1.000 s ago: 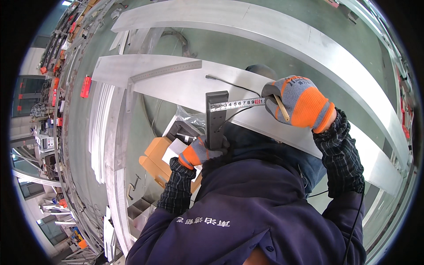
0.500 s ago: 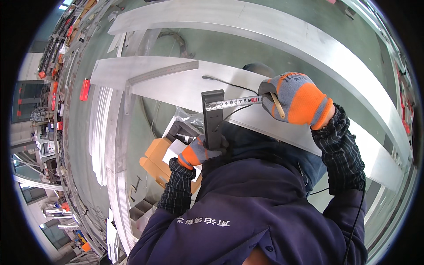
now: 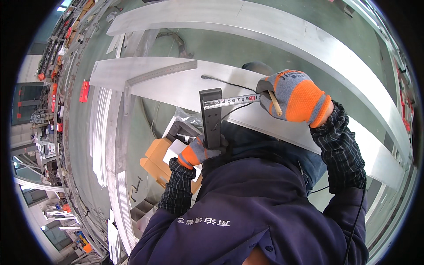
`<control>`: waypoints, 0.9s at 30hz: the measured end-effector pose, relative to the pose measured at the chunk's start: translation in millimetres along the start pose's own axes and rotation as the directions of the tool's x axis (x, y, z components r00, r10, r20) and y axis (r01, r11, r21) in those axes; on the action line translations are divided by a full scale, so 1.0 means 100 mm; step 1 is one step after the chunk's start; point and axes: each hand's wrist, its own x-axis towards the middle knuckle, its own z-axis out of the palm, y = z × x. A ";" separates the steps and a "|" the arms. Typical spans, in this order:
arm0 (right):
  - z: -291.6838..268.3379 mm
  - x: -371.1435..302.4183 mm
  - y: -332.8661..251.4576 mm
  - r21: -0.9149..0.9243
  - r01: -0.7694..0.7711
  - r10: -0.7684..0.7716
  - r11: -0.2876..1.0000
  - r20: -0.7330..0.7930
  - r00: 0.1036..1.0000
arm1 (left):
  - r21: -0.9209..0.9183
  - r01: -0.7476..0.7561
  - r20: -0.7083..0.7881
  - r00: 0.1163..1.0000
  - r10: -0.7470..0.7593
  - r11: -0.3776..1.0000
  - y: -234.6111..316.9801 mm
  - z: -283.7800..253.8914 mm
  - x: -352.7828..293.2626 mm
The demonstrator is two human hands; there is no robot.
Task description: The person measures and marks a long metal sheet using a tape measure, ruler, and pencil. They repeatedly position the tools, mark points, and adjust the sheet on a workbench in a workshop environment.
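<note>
My left hand, in a grey and orange glove, is closed round the lower end of a dark rectangular bar with a thin cable coming from it. A tape measure's white blade runs across the bar's upper part to my right hand. That hand, gloved alike, is closed on the tape measure, whose case is hidden by the fingers. A pencil-like yellowish stick also pokes out from between its fingers. Behind the blade lies a wide silver metal profile, with the cable's black plug end on it.
A metal square ruler lies on the profile's left part. Below it are an open cardboard box and a box with a dark insert. Another long silver profile spans the far side. A clamp rests at lower left.
The bar's upper end and the tape blade have shifted slightly left, and my right hand has moved a little left with them. Both hands keep their hold.
</note>
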 end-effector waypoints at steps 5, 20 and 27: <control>-0.02 -0.01 -0.03 -0.042 0.004 -0.003 0.999 0.031 0.999 | -0.083 0.018 0.012 1.000 -0.017 0.996 0.00 0.00 -0.01; -0.03 -0.02 -0.04 0.068 -0.034 0.032 0.997 0.027 0.999 | -0.068 0.019 0.005 1.000 -0.018 0.998 -0.02 0.01 -0.02; -0.07 -0.05 -0.09 -0.026 -0.020 0.022 0.999 0.054 0.998 | -0.020 -0.015 0.011 1.000 0.015 1.000 -0.02 0.00 -0.02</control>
